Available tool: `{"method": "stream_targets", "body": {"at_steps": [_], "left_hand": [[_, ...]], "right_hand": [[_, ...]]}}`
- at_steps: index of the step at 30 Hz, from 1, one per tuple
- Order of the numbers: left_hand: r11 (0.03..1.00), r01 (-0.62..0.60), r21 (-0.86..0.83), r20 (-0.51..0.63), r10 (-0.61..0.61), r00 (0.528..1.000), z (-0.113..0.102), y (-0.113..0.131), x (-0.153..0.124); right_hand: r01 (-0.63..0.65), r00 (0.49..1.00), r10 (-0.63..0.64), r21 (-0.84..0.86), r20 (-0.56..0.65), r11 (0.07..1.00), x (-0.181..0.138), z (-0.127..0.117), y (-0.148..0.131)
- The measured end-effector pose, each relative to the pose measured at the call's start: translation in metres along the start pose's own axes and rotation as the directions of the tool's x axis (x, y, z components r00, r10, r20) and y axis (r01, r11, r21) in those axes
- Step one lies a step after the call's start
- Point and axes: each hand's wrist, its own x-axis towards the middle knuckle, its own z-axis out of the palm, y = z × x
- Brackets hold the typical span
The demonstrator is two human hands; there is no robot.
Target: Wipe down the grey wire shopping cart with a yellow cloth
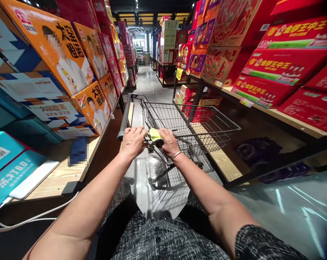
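Note:
A black wire shopping cart (190,117) stands turned sideways in front of me, its basket pointing right and its handle (124,121) on the left. My left hand (134,141) is closed over the cart's frame beside the handle's near end. My right hand (168,143), with a bracelet at the wrist, is closed at the basket's near rear corner. A crumpled yellow cloth (155,135) shows between the fingers of my right hand, lying against the cart frame. The fingertips are partly hidden. No goods show in the basket.
Orange drink cartons (90,104) are stacked on the left shelf, with a teal box (10,162), a white power bank-like slab (34,180) and cables nearer me. Red gift boxes (277,66) fill the right shelf. A grey-floored aisle (149,77) runs ahead between the shelves.

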Motion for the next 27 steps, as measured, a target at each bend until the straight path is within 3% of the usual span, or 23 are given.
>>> {"method": "stream_targets", "body": {"at_steps": [4,9,12,14,15,18,20,22,24,27], "left_hand": [[1.000,-0.020,0.004,-0.036,0.020,0.999,0.005,-0.015,-0.001],[1.000,-0.029,-0.012,-0.027,0.029,0.999,0.000,-0.021,0.001],[0.999,-0.027,-0.023,0.004,0.027,1.000,-0.002,-0.020,0.003],[0.999,-0.030,-0.016,0.023,0.031,0.999,-0.003,-0.020,0.004],[0.999,-0.034,-0.010,0.031,0.035,0.999,-0.003,-0.020,0.005],[0.999,-0.041,0.001,0.056,0.041,0.998,-0.002,-0.020,0.005],[0.999,-0.042,0.001,0.067,0.042,0.997,-0.001,-0.022,0.005],[0.999,-0.048,-0.001,0.066,0.048,0.997,-0.001,-0.025,0.005],[0.998,-0.063,-0.009,0.051,0.063,0.997,-0.001,-0.029,0.004],[0.997,-0.074,-0.035,0.018,0.074,0.997,0.001,-0.035,0.003]], "right_hand": [[-0.084,0.996,0.086,-0.120,0.015,0.989,-0.015,-0.021,0.053],[-0.298,0.951,0.310,-0.292,-0.004,0.909,-0.033,-0.086,0.155],[-0.566,0.823,0.541,-0.322,-0.171,0.759,-0.043,-0.108,0.190],[-0.676,0.737,0.622,-0.291,-0.265,0.677,-0.047,-0.100,0.187],[-0.683,0.730,0.619,-0.277,-0.290,0.676,-0.049,-0.088,0.179],[-0.542,0.827,0.462,-0.235,-0.320,0.807,-0.049,-0.038,0.131],[-0.370,0.906,0.307,-0.192,-0.292,0.909,-0.044,-0.004,0.091],[-0.120,0.977,0.092,-0.144,-0.192,0.982,-0.035,0.019,0.054],[0.124,0.984,-0.136,-0.101,-0.115,0.987,-0.021,0.030,0.026],[0.346,0.926,-0.361,-0.137,-0.110,0.928,0.000,0.038,0.005]]}}
